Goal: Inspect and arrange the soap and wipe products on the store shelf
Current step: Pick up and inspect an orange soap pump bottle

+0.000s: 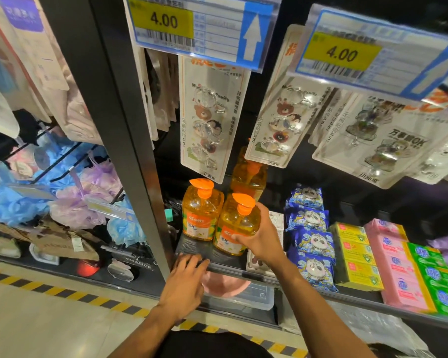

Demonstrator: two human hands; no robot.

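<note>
Orange bottle (239, 220) gripped in right hand (264, 236), left hand (184, 282) seemingly flat on shelf (228, 267), wipes (308, 218) beside.

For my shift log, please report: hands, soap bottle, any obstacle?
Right hand grips front orange soap bottle. Left hand open, fingers resting on shelf edge. Second bottle close on its left, blue wipe packs on its right.

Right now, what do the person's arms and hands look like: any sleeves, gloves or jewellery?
Both forearms are bare to the frame's edge: no sleeves show. The left hand and right hand wear no gloves, and no watch, ring or bracelet is visible.
</note>
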